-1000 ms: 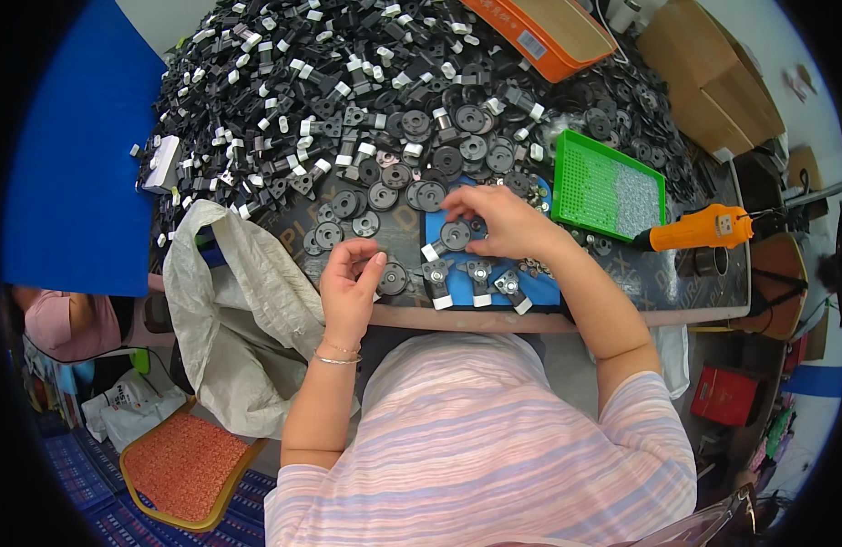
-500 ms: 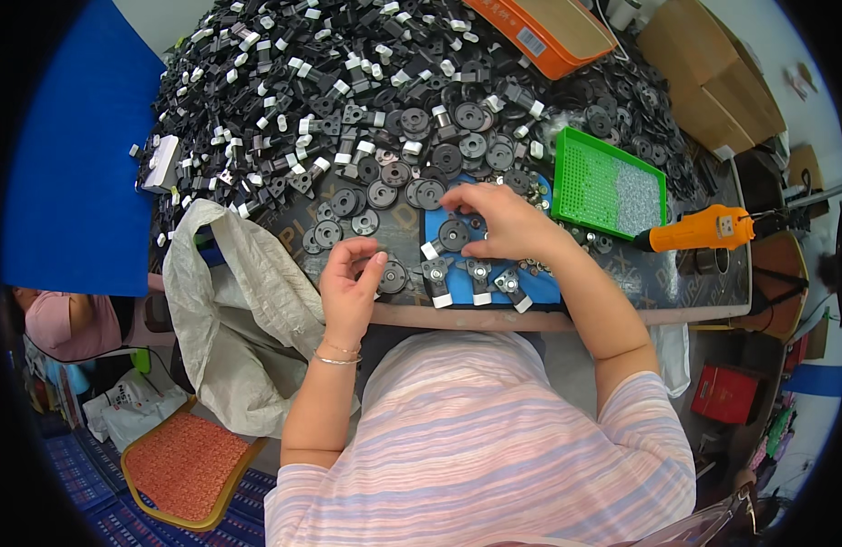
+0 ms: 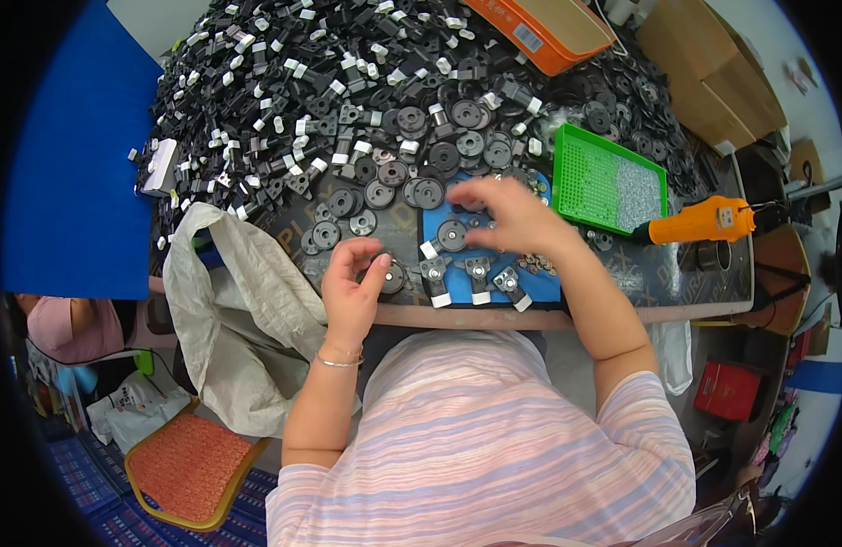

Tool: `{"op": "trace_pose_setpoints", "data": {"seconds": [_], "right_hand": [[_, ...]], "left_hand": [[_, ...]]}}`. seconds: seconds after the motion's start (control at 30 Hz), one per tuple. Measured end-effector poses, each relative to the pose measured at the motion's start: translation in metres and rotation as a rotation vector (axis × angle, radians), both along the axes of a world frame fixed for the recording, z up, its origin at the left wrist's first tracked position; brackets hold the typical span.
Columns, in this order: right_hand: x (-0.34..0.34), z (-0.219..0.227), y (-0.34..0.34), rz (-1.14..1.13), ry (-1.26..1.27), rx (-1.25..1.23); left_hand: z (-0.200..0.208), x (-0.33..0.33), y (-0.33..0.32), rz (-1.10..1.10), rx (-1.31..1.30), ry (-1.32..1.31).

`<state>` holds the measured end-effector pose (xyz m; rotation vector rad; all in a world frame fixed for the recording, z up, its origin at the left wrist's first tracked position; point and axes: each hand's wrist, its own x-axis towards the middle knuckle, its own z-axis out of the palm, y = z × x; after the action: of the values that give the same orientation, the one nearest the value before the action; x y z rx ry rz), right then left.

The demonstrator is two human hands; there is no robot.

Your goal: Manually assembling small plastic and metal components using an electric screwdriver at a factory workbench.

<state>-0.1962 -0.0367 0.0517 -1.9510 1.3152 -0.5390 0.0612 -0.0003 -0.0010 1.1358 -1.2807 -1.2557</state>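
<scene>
Right hand has moved left over the blue mat, fingers spread loose; left hand still pinches a black disc

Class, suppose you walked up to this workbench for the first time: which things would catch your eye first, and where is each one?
The huge heap of black and white parts covering the far left of the bench stands out first. Next come the bright green tray and the orange power tool on the right. In the middle, the right hand hovers over the blue mat, while the left hand pinches a round black disc at the near edge.
</scene>
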Motion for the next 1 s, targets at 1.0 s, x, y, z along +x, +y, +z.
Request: {"op": "trace_pose_setpoints", "data": {"seconds": [1.0], "right_hand": [[0.039,-0.002,0.019,0.390,0.151,-0.156]], "left_hand": [[0.005,0.014,0.008,0.028,-0.006,0.022]]}}
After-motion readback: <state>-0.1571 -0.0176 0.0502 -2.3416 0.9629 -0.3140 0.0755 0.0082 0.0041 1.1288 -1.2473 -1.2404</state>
